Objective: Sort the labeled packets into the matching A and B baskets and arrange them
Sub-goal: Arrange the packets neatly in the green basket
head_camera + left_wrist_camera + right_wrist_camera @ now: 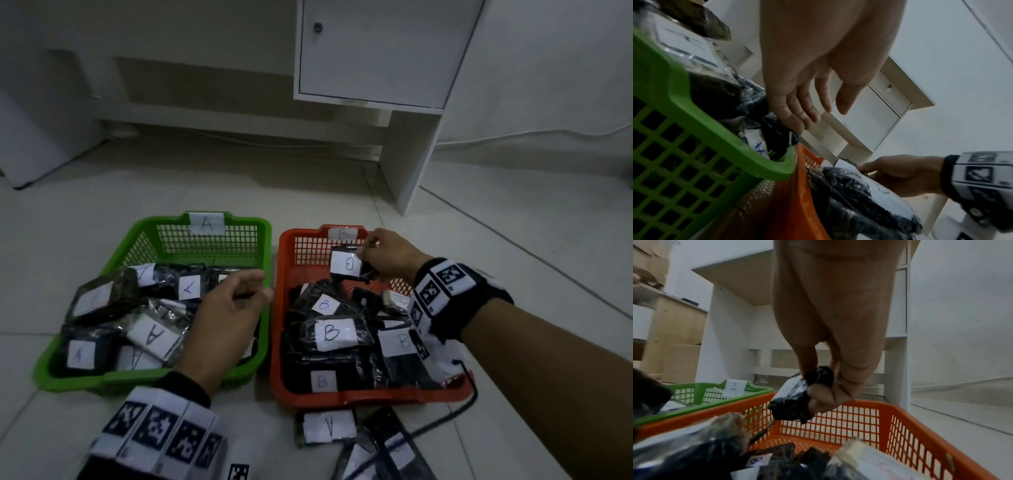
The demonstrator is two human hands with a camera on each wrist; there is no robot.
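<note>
My left hand [226, 318] hovers with fingers loose and empty over the green A basket [144, 377], its packets just beneath. My right hand [387, 255] pinches a B packet [346, 263] by its top edge, hanging over the far end of the orange B basket [284, 274]. I should lower it into the bare mesh below my fingers, label up, before letting go.

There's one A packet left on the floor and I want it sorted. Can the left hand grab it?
Probably yes. The left hand is open and holds nothing, above the green basket. The A packet lies uncovered on the floor, just in front of the orange basket.
</note>
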